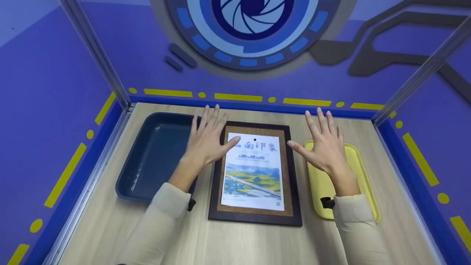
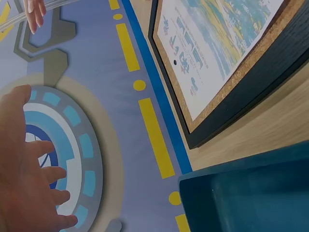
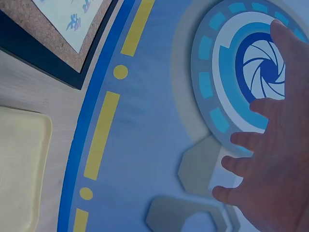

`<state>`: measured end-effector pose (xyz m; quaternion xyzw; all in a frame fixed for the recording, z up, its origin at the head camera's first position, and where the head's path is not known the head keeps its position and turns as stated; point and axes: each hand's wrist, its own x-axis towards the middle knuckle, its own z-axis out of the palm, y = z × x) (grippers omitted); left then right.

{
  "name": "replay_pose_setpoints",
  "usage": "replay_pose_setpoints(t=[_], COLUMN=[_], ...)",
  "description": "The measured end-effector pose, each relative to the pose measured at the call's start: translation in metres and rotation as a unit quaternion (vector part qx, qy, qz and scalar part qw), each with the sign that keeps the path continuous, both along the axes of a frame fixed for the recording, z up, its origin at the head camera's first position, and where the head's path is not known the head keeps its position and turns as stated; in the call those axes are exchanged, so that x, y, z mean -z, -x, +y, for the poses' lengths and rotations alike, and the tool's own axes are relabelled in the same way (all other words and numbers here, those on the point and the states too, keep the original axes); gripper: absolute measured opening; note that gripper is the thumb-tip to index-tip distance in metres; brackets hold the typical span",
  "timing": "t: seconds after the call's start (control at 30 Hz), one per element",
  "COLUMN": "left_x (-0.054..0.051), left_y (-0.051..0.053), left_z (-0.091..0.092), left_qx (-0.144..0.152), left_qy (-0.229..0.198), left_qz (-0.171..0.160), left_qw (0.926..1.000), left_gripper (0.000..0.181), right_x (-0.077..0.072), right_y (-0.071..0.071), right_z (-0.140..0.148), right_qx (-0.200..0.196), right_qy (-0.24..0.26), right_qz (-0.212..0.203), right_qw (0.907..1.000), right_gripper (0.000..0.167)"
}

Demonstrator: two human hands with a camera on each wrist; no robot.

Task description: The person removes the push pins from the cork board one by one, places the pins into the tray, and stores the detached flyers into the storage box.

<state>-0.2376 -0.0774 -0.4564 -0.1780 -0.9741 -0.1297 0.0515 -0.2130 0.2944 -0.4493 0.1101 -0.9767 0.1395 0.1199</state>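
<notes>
A dark-framed cork board (image 1: 296, 198) lies on the table between my hands. On it is a white poster (image 1: 254, 180) with a landscape picture and a small black dot (image 1: 255, 140) near its top. My left hand (image 1: 206, 142), fingers spread and holding nothing, is raised over the gap between the board and a dark blue tray (image 1: 147, 165). Its thumb overlaps the poster's upper left corner in the head view. Likewise empty, my right hand (image 1: 325, 149) spreads its fingers above a yellow tray (image 1: 322, 195), right of the board. Both wrist views show the hands (image 2: 29, 169) (image 3: 280, 159) off the table.
The wooden table (image 1: 243, 243) is bounded by a blue-purple back wall (image 1: 147, 66) and side walls with yellow dashes. Metal posts (image 1: 99, 55) rise at the back corners. Each wrist carries a small black mount (image 1: 326, 202) at the cuff.
</notes>
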Motion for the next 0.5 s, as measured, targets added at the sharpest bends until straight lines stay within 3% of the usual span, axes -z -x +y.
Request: replay_pose_setpoints(t=[0.33,0.5], left_x=[0.014,0.035], left_y=[-0.006,-0.011], left_z=[0.017,0.033], left_qx=[0.012,0.013], left_qy=[-0.033,-0.039], left_qz=[0.007,0.000], left_qw=[0.9994,0.9992], left_gripper=[0.097,0.097], right_x=[0.017,0.037], right_y=[-0.003,0.001], right_z=[0.004,-0.004], right_qx=[-0.039,-0.059], right_qy=[0.062,0.117], right_qz=[0.025,0.021], right_qw=[0.9970,0.9912], right_gripper=[0.101,0.099])
